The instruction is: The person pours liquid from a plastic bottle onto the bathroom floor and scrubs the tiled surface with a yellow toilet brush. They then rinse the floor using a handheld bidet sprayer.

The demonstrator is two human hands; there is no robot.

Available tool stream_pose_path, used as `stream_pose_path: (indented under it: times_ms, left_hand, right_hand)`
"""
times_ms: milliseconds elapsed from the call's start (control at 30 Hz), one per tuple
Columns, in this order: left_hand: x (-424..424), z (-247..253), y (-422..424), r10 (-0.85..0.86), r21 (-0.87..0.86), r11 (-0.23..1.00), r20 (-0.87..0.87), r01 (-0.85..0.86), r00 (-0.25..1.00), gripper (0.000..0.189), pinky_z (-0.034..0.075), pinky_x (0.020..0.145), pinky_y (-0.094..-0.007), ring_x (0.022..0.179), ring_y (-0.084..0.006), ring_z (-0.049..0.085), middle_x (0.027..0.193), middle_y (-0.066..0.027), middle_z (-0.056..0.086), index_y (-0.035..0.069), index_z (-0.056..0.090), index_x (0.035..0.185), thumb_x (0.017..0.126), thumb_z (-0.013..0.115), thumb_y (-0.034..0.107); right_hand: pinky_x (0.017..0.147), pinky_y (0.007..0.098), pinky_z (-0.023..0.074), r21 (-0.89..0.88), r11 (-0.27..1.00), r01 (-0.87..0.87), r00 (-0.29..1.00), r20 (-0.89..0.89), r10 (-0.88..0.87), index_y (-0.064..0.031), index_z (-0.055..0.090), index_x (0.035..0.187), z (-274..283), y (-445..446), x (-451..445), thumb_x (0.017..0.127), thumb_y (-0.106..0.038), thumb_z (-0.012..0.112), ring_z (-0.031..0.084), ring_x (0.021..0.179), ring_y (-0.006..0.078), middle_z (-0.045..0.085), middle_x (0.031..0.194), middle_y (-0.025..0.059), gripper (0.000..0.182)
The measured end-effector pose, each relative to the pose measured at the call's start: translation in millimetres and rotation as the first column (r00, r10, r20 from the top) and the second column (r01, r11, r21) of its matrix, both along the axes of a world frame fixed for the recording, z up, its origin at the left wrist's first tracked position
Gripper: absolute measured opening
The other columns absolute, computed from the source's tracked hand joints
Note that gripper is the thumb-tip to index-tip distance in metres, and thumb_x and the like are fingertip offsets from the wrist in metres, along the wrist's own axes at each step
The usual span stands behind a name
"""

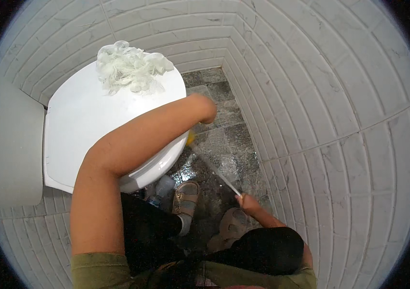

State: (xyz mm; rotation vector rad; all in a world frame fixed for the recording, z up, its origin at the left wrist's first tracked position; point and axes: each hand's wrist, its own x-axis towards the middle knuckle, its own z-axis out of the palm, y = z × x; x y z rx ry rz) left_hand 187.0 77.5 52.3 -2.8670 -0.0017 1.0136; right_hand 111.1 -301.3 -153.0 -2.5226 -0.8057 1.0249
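My left forearm reaches across the closed white lid (78,112) of a toilet. My left hand (206,109) is bent down just past the lid's front edge, and its fingers are hidden from me. Low on the right, my right hand (250,204) grips the end of a thin white handle (223,175). That handle slants up and left to a yellow head (190,138), which shows partly beside the rim of the toilet bowl (161,164). A crumpled heap of translucent whitish plastic film (131,70) lies on the far part of the lid.
Grey stone-look floor tiles (223,141) shine wet near my sandals (186,197). A translucent plastic container (164,186) stands by the toilet base. White tiled walls (299,119) close in at the back and right. A pale cistern (13,144) adjoins the lid at left.
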Motion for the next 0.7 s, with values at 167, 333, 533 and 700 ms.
stream_pose_path:
  times_ms: [167,333,533,700]
  left_hand:
    - [-2,-10,4,0.027,-0.031,0.999,0.071,-0.025,0.997,0.032,0.048,0.082,-0.0459,0.098,-0.0336,0.060,0.107,-0.0173,0.063,0.005,0.065,0.104,0.080,0.052,0.022]
    - [1,5,-2,0.006,-0.004,1.000,-0.049,-0.006,0.999,0.036,0.047,0.084,-0.0459,0.102,-0.0332,0.059,0.112,-0.0166,0.061,0.005,0.061,0.109,0.084,0.051,0.028]
    - [2,-8,7,-0.018,-0.011,1.000,-0.019,0.018,1.000,0.038,0.047,0.084,-0.0459,0.102,-0.0333,0.059,0.112,-0.0169,0.061,0.005,0.061,0.111,0.087,0.048,0.033]
    - [5,5,2,-0.024,0.006,1.000,-0.078,0.024,0.997,0.039,0.045,0.086,-0.0462,0.103,-0.0340,0.058,0.111,-0.0168,0.061,0.007,0.058,0.114,0.088,0.047,0.034]
  right_hand:
    - [0.069,0.0508,0.0445,-0.207,0.977,0.057,0.992,0.120,-0.032,0.0008,0.057,0.093,11,-9,33,0.092,-0.043,0.044,0.059,0.077,0.0424,0.061,0.080,0.0258,0.046]
    - [0.066,0.0500,0.0445,-0.110,0.969,0.223,0.974,0.073,-0.216,0.0024,0.056,0.090,2,-4,29,0.094,-0.040,0.041,0.058,0.073,0.0437,0.060,0.077,0.0260,0.046]
    - [0.068,0.0497,0.0442,-0.051,0.998,-0.033,0.999,-0.026,0.032,0.0013,0.054,0.096,-4,8,-16,0.094,-0.036,0.042,0.058,0.076,0.0444,0.059,0.080,0.0269,0.039]
    - [0.067,0.0519,0.0445,0.028,0.999,-0.015,1.000,0.026,0.015,-0.0005,0.049,0.101,35,45,5,0.094,-0.031,0.042,0.058,0.076,0.0452,0.059,0.079,0.0267,0.032]
